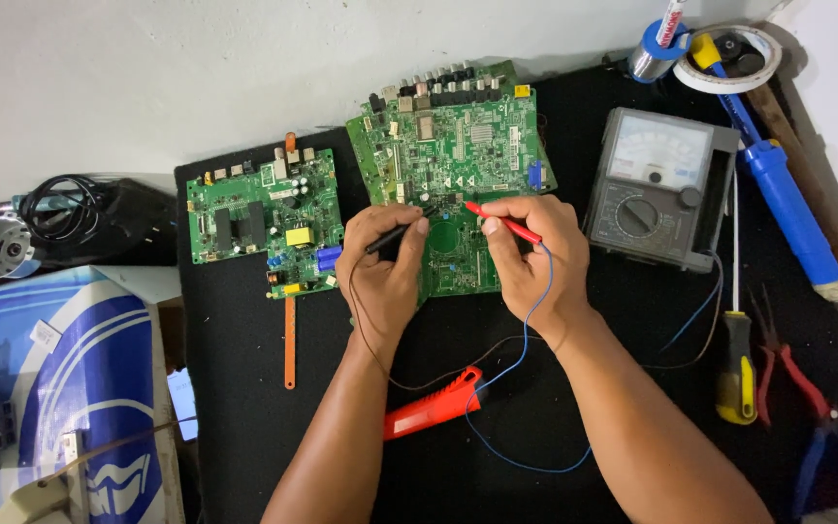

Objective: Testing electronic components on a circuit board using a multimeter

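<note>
Two probes in your grip: left hand (380,267) pinches the black probe (395,236), right hand (531,247) the red probe (504,222). Both tips touch the big circuit board (458,136) just beyond your fingers; meter (657,184) sits further right.

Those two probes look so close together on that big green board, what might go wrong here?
The black probe in the left hand and red probe in the right hand nearly meet on the large green circuit board; a slip might bridge neighbouring contacts. The thin blue lead loops by the wrist and could snag, jerking a tip.
</note>
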